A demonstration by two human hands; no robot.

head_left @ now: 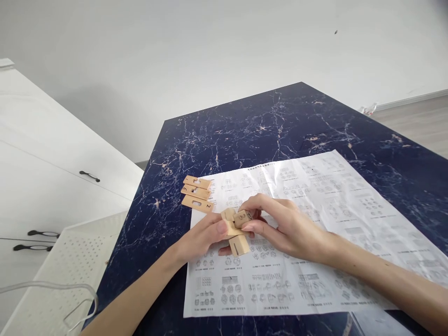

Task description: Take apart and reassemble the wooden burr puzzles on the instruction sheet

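Note:
Above the printed sheet (pixel 336 205), my left hand (pixel 199 237) is closed on several wooden burr puzzle pieces (pixel 239 246) that cross one another. Its thumb presses on the near side of the cluster. From the right, my right hand (pixel 289 226) pinches a short wooden puzzle piece (pixel 242 218) with a numeral on its face, between thumb and forefinger. That piece touches the cluster; how deep it sits in it is hidden by the fingers. Left of the hands, three flat slotted wooden pieces (pixel 196 204) with numerals lie side by side, overlapping the sheet's left edge.
The sheet carries rows of small puzzle diagrams and lies creased on a dark blue marbled table (pixel 241 135). A white cabinet (pixel 59 144) with black handles stands at the left, beside a perforated white surface (pixel 87 247) and a pale cable (pixel 52 283). A white wall rises behind.

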